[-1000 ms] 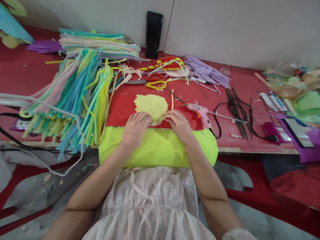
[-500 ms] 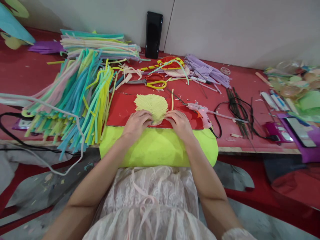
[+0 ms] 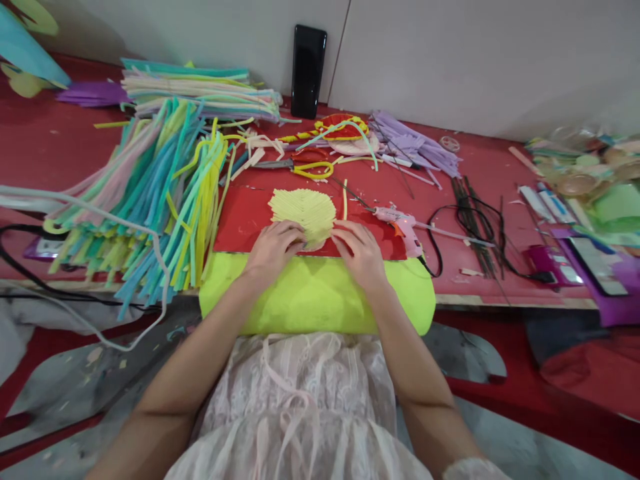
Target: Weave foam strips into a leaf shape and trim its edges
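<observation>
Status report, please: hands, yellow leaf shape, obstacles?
Left fingers, right fingers at lower edge of yellow leaf shape. It's on red sheet. Pink glue gun apart, to right.

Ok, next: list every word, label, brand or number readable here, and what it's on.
No text can be read.
Pink glue gun: dark marks, too small to read.
Blue-and-white packet: too blurred to read.
Black phone: dark, no text visible.

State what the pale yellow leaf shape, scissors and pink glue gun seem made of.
Leaf shape: matte, ridged strips, perhaps chenille; fuzz too fine to confirm. Scissors: probably metal blades, grey; likely plastic handle, bright yellow. Glue gun: likely plastic, smooth-looking, pink.
</observation>
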Action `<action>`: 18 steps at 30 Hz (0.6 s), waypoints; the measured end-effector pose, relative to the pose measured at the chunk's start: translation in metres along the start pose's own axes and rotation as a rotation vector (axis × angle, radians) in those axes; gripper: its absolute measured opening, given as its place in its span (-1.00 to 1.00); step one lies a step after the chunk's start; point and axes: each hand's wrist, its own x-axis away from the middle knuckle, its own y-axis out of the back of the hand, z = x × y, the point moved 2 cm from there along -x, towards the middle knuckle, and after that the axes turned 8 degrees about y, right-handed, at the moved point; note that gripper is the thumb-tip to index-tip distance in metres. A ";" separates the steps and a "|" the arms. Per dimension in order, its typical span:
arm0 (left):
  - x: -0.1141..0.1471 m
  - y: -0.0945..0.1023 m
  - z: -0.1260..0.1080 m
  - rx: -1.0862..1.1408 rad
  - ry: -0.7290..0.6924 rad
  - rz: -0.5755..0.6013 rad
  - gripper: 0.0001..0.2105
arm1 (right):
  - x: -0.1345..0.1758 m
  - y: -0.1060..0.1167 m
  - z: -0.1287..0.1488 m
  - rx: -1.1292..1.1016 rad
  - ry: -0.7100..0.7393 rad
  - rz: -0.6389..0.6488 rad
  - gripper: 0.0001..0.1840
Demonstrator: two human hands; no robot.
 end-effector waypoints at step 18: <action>0.001 -0.001 0.001 -0.026 -0.018 -0.002 -0.94 | 0.020 -0.006 0.034 0.198 0.009 0.362 -0.41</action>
